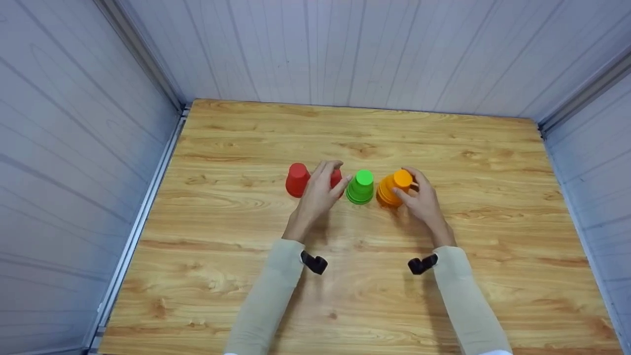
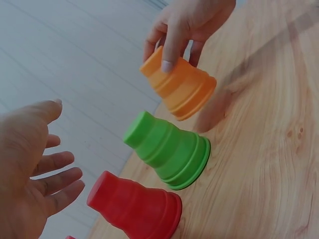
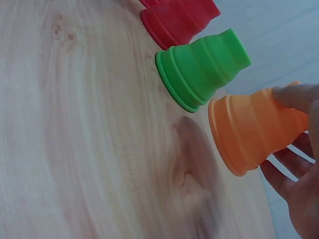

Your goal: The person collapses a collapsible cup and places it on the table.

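My right hand (image 1: pixel 425 201) grips an upside-down orange cup (image 1: pixel 392 190) near its narrow top, thumb on one side and fingers on the other. In the right wrist view, a shadow on the wood lies apart from the orange cup's rim (image 3: pixel 227 144), so it hangs just above the table. My left hand (image 1: pixel 318 196) is over the row with fingers spread and nothing in them, beside a red cup (image 2: pixel 137 206) that it partly hides in the head view. Between the hands stands an upside-down green cup (image 1: pixel 361 187).
Another red cup (image 1: pixel 297 180) stands upside down at the left end of the row. The wooden table (image 1: pixel 345 305) is bounded by a pale panel wall (image 1: pixel 335 54) at the back and similar panels at both sides.
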A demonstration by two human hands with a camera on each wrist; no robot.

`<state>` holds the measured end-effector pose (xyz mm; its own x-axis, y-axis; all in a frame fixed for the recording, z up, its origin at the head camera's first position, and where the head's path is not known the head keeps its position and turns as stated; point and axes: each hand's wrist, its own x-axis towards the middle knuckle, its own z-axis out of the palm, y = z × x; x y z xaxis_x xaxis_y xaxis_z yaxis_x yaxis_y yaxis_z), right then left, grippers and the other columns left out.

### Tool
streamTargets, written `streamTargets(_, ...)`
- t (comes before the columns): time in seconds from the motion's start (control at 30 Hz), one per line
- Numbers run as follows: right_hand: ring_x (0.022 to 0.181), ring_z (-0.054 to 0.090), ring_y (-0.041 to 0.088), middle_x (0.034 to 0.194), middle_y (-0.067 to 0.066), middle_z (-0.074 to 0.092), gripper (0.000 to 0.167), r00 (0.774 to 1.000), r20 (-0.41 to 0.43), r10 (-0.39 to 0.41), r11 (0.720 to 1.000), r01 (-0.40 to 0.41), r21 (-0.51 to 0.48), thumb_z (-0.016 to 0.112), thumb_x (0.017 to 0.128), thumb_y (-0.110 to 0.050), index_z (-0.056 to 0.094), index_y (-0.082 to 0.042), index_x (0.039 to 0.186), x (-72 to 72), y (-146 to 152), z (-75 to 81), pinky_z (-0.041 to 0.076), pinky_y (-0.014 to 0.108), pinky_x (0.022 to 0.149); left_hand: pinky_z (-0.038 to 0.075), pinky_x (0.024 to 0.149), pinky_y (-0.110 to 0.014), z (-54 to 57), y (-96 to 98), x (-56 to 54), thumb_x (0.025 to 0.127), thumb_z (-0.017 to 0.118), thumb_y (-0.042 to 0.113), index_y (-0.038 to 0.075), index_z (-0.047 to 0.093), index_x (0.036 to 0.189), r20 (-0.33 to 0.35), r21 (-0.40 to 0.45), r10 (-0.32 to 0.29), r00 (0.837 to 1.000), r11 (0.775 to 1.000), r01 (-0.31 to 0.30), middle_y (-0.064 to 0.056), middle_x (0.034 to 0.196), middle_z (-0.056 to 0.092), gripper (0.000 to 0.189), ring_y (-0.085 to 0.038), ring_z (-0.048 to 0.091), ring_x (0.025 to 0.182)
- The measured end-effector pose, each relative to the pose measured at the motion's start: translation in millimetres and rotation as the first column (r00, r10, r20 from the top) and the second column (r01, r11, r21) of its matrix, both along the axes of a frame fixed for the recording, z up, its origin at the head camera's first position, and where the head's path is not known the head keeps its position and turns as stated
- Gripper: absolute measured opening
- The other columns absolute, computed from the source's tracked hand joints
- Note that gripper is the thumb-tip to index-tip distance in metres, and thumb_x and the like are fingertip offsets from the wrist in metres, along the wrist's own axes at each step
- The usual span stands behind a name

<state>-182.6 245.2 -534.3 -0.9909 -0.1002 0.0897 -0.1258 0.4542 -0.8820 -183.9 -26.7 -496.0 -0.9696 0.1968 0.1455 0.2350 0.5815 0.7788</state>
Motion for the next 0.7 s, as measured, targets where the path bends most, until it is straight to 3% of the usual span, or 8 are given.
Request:
streamTargets(0.27, 0.12, 0.049, 0.03, 0.135, 0.017, 0.05, 0.059, 0.998, -0.065, -0.006, 1.0, 0.005, -0.025, 0.071, 0.086, -0.017, 0.046, 0.0, 0.137, 5.3, -5, 17.1, 0.041, 0.051, 0.103, 0.047, 0.099, -0.033, 3.1, 3.6, 0.8, 0.095, 0.055, 0.039, 0.009, 0.055, 0.127, 0.046, -0.025, -0.047, 0.998, 0.999, 0.048, -0.006, 0.124, 0.057, 0.044, -0.019, 0.055, 0.114)
streamTargets(0.47, 0.12, 0.05, 0.026, 0.134, 0.015, 0.052, 0.057, 0.995, -0.093, 0.024, 0.999, -0.028, -0.04, 0.072, 0.085, -0.012, 0.048, -0.001, 0.135, 12.3, -17, 36.2, 0.042, 0.047, 0.104, 0.051, 0.091, -0.032, 3.8, 6.7, 0.0, 0.095, 0.058, 0.032, 0.006, 0.057, 0.124, 0.087, 0.031, -0.096, 0.992, 0.995, 0.093, -0.009, 0.116, 0.06, 0.039, -0.025, 0.06, 0.103)
streamTargets(0.7, 0.12, 0.05, 0.027, 0.132, 0.018, 0.052, 0.055, 0.99, -0.119, 0.074, 0.997, -0.077, -0.018, 0.071, 0.084, -0.004, 0.048, 0.001, 0.134, 30.4, -39, 73.7, 0.041, 0.048, 0.104, 0.051, 0.087, -0.027, 8.7, 10.1, -0.4, 0.097, 0.055, 0.03, 0.008, 0.057, 0.125, 0.255, 0.114, -0.154, 0.954, 0.985, 0.129, -0.002, 0.11, 0.061, 0.036, -0.016, 0.057, 0.096)
